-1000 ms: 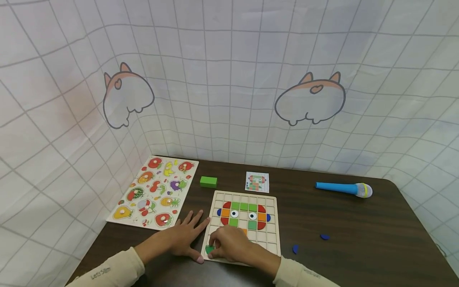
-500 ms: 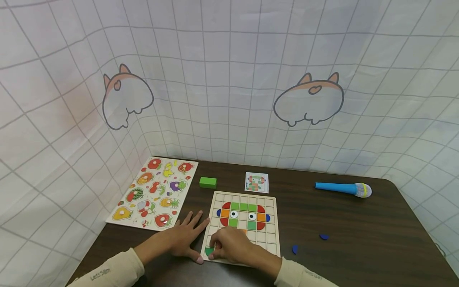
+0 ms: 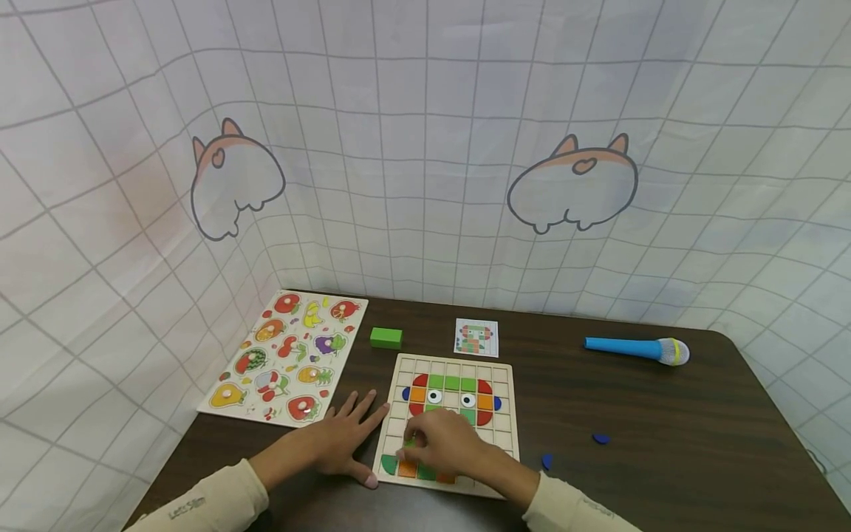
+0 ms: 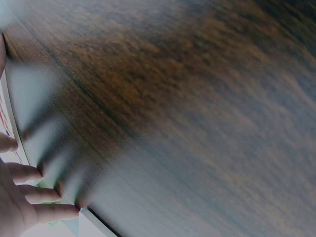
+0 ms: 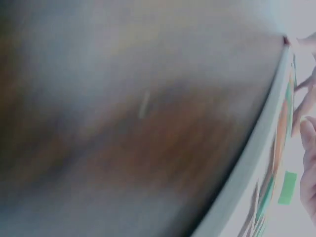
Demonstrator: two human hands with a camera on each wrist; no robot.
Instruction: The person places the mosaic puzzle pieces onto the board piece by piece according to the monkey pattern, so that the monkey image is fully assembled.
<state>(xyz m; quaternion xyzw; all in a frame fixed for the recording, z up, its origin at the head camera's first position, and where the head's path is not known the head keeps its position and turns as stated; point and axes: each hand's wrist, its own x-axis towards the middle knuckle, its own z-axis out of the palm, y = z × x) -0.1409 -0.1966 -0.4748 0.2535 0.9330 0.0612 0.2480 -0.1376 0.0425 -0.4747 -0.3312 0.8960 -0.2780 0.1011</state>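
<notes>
My left hand [image 3: 344,437] rests with spread fingers at the left side of a wooden grid board [image 3: 504,443], its index fingertip right at the board's edge. Over the lower left of that board is my right hand [image 3: 447,443], thumb and forefinger bent toward each other, with a bit of green between their tips. I cannot tell whether they pinch it. A green quarter-round tile [image 3: 388,464] lies in the bottom left corner cell, beside an orange tile [image 3: 408,469]. Farther up, red, green and orange tiles and two eye tiles [image 3: 468,400] form a face. My right hand covers several middle cells.
Two blue half-round pieces lie on the table [image 3: 665,473] right of the board, the nearer blue piece [image 3: 547,462] close to it. Behind are a picture card [image 3: 476,338] and a green block [image 3: 386,338]. A fruit puzzle [image 3: 286,362] lies left, a toy microphone [image 3: 638,350] right.
My right hand has left the green corner tile and shifted up and right, uncovering the bottom row of orange and green tiles. My left hand has stayed in place.
</notes>
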